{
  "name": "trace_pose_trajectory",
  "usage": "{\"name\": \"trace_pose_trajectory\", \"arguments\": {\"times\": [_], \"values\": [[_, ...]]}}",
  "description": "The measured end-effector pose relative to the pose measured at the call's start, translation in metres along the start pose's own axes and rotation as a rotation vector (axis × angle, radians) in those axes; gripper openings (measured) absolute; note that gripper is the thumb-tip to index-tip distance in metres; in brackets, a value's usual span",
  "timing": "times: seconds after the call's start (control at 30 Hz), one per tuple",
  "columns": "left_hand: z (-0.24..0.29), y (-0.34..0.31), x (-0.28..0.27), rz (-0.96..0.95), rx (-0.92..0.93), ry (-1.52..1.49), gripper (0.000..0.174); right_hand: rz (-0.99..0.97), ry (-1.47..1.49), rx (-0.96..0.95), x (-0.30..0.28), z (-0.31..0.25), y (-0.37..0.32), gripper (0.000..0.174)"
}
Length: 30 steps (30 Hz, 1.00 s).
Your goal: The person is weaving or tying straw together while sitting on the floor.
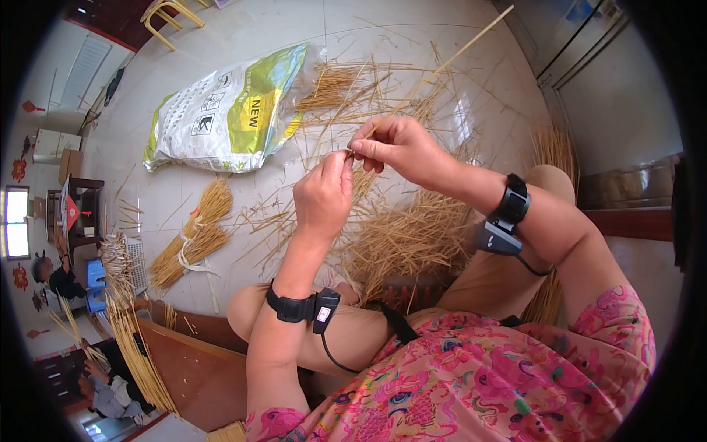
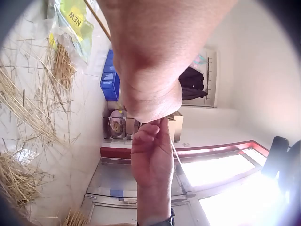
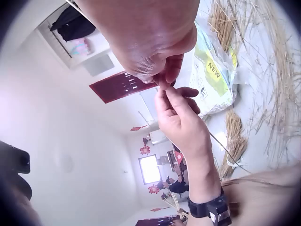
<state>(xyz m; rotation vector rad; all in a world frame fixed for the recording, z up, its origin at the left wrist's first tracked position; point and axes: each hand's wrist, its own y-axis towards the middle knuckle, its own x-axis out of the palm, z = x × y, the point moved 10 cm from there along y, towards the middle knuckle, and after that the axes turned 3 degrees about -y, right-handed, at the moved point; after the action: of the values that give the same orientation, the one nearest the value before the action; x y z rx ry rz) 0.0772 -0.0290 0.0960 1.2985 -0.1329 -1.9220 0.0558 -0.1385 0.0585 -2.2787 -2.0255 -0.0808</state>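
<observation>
Pinching a thin straw stalk (image 1: 471,46) in curled fingers of left hand (image 1: 322,193) and right hand (image 1: 398,147) — close together. Held above floor (image 1: 272,26), inside its edges, near loose straw (image 1: 412,236).

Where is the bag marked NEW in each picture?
Head: the bag lies left of centre, in the upper half.
Left wrist: bag at top left.
Right wrist: bag right of centre, upper half.
Shared landmark: the straw bunch at the bag's clear plastic end.

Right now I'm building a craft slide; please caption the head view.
Left hand and right hand pinch a long stalk above scattered straw, near a tied bundle.
</observation>
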Motion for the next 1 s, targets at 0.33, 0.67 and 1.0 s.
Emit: {"name": "trace_pose_trajectory", "arguments": {"times": [0.33,0.67,1.0], "values": [[-0.049,-0.015,0.013,-0.147,-0.151,0.226,0.009,0.819,0.147,-0.341,-0.183,-0.065,-0.008,0.022],[-0.015,-0.014,0.026,-0.138,-0.014,-0.018,0.003,0.01,-0.266,0.052,-0.012,0.002,-0.001,0.019],[-0.05,-0.009,0.012,0.004,-0.196,0.232,0.073,0.745,-0.695,-0.751,-0.132,-0.251,-0.121,0.011]]}}
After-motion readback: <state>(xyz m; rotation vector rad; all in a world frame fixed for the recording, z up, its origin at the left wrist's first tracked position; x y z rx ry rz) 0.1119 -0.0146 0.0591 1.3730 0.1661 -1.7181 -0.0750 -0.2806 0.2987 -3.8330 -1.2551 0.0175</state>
